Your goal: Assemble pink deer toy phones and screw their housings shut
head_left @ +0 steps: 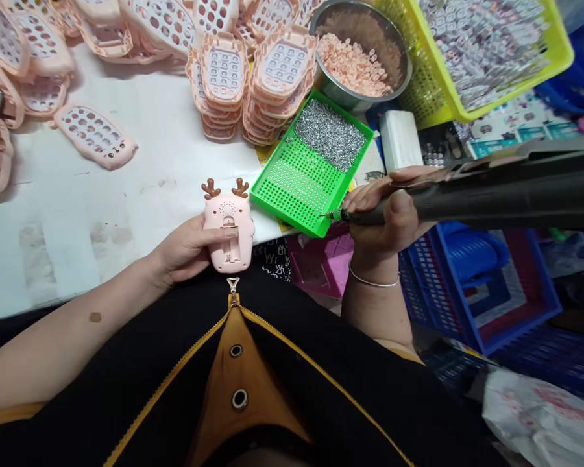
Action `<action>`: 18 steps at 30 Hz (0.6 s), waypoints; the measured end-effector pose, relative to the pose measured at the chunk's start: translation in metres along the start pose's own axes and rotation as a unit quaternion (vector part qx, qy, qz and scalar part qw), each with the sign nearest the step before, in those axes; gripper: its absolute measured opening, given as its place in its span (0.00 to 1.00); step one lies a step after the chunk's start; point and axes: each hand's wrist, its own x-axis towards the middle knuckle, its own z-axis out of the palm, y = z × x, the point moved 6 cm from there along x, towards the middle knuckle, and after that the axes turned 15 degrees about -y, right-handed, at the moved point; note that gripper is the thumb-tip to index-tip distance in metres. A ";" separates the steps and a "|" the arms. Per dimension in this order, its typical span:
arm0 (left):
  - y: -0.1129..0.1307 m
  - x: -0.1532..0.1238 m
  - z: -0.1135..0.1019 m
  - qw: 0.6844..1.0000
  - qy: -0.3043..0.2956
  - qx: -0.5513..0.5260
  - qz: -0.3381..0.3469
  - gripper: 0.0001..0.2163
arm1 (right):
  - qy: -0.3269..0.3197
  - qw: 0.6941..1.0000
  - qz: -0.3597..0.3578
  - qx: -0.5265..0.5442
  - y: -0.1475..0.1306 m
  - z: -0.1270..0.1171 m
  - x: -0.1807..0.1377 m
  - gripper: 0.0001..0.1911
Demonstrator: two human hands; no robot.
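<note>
My left hand (pixel 182 250) grips a pink toy phone (pixel 243 224) with brown antlers, at the table's front edge. Its back faces up, showing speaker holes, screw holes and a battery compartment without a cover; my thumb lies across it. In my right hand (pixel 389 211) is a dark electric screwdriver (pixel 491 191), held level with the fingers wrapped round its front end. The bit points left, above the lower right corner of a green perforated tray (pixel 272 194). Small silver screws (pixel 331 133) are heaped in the far part of that tray.
Stacked pink phone shells (pixel 275 97) stand behind the tray. One loose shell (pixel 97 136) lies at left. A steel bowl (pixel 403 71) contains small pink parts. A yellow basket (pixel 511 104) holds many small pieces. Blue crates (pixel 491 337) are at lower right.
</note>
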 end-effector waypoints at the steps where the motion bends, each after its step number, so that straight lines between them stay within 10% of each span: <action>1: 0.000 0.000 0.000 1.000 0.000 0.000 0.000 0.14 | 0.002 1.000 -0.008 0.004 -0.001 0.000 0.000 0.07; 18: 0.000 -0.002 -0.001 1.000 -0.004 0.002 -0.003 0.16 | 0.012 0.999 0.019 -0.042 0.007 -0.003 -0.001 0.10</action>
